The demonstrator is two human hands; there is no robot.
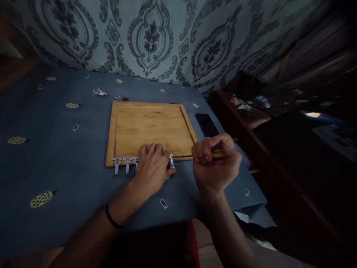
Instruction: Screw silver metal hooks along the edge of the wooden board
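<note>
Framed wooden panel [150,130]: one, honey-coloured, lay flat on the blue tablecloth [83,186] in front of the person, its near edge lined with hardware.
Metal hinges, left run: three in view at the near edge, the first [116,166] by the left corner, the second [127,166] just beside it, the third [136,160] partly hidden by fingers.
End hinge [171,162]: one, at the right of the row, beside the thumb.
Left hand [153,165]: bent over the near edge, thumb and forefinger closed about the end hinge, apparently steadying it; black wristband [113,217] worn.
Right hand [216,160]: clenched around a yellow-handled screwdriver [218,153], its thin shaft directed along the edge towards the end hinge.
Loose hinges [99,92]: small group, beyond the panel's far left corner, well apart from it.
Black phone [206,124]: one, right of the panel.
Progress: judged part-way; the row was laid out and the end hinge in work. Screw tightness could not be told; the loose group remained unplaced.
</note>
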